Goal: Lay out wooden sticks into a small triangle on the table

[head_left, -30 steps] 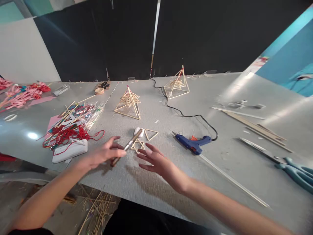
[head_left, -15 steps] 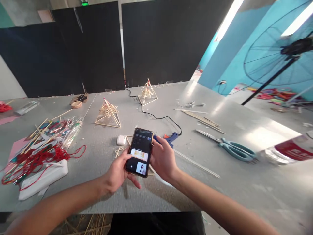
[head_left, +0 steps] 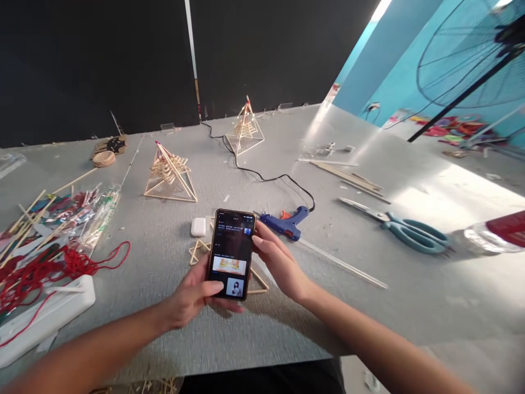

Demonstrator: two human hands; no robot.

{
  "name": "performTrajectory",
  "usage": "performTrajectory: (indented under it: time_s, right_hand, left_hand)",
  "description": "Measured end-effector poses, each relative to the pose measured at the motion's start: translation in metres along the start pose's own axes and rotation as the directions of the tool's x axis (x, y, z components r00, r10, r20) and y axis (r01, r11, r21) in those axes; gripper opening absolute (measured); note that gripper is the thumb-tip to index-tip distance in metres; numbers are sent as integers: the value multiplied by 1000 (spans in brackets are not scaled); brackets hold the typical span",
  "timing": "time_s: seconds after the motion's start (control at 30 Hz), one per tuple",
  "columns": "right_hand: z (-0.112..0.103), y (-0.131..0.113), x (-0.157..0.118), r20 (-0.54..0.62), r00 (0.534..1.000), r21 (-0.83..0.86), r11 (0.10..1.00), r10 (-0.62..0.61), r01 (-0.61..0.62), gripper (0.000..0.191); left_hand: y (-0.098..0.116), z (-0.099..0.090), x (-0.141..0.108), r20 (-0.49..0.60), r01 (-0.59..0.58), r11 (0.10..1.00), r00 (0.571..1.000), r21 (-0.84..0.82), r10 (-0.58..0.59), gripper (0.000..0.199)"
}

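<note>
A smartphone (head_left: 230, 241) with a dark screen and two small pictures is held upright over the table. My left hand (head_left: 191, 298) grips its lower left side, thumb over the bottom of the screen and fingers behind. Along the right edge, my right hand (head_left: 285, 268) steadies the phone, its thumb at the side and the other fingers partly hidden. A frame of thin wooden sticks (head_left: 259, 283) lies beneath, mostly covered by the phone. To the left are a small stick star (head_left: 197, 253) and a white earbud case (head_left: 198, 226). A blue glue gun (head_left: 289, 223) lies just beyond my right hand.
Two stick pyramids (head_left: 170, 172) stand farther back. A black cord (head_left: 262, 178) runs from the glue gun. Scissors (head_left: 410, 230), a glue stick (head_left: 344, 264) and a bottle (head_left: 488, 235) lie right. Red yarn (head_left: 82, 260) and a white power strip (head_left: 53, 317) are left.
The view has tipped downward, so the table's things sit higher in the picture. My left thumb has moved lower on the screen. Both hands stay at the smartphone.
</note>
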State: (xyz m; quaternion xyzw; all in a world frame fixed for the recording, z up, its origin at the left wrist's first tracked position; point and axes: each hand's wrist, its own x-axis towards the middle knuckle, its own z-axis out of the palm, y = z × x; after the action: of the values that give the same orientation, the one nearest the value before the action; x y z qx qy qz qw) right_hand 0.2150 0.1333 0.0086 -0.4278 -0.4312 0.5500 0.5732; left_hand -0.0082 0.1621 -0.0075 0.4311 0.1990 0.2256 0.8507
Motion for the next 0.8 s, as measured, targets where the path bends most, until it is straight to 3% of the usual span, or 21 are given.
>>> performTrajectory:
  time_s: [0.13, 0.5, 0.8]
  right_hand:
    - [4, -5, -3, -11, 1000, -2, 1000, -11, 11, 39]
    - [9, -2, 2, -16, 998, -5, 998, -68, 67, 31]
    - [7, -2, 2, -19, 999, -41, 999, -29, 28, 30]
  left_hand:
    - [-3, -1, 0, 35, -22, 998, 999, -58, 24, 62]
    - [3, -6, -2, 109, 63, 995, 993, -76, -54, 63]
    - [2, -10, -2, 96, 77, 995, 993, -65, -70, 62]
